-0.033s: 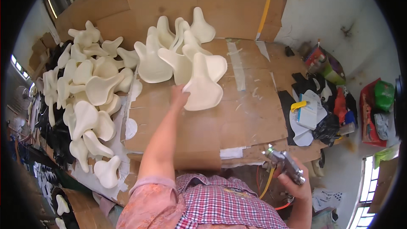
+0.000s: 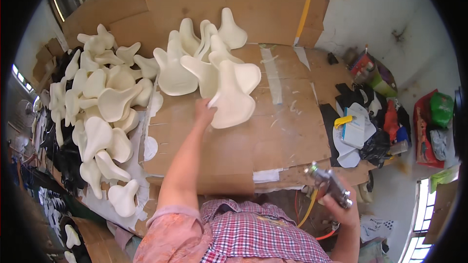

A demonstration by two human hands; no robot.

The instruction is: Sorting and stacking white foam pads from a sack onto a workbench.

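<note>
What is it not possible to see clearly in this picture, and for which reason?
In the head view:
Left hand: some fingertips, apparently hidden by the front seat.
Spray gun: handle, covered by the right hand.
Yellow hose: lower end, hidden behind the checked apron.
Seat pile: bottom seats, covered by upper ones.

Upper centre: roughly eight cream saddle-shaped pieces (image 2: pixel 235 107); left pile (image 2: pixel 98 136), over twenty, overlapping. Lower right: one spray gun (image 2: pixel 333 186).
</note>
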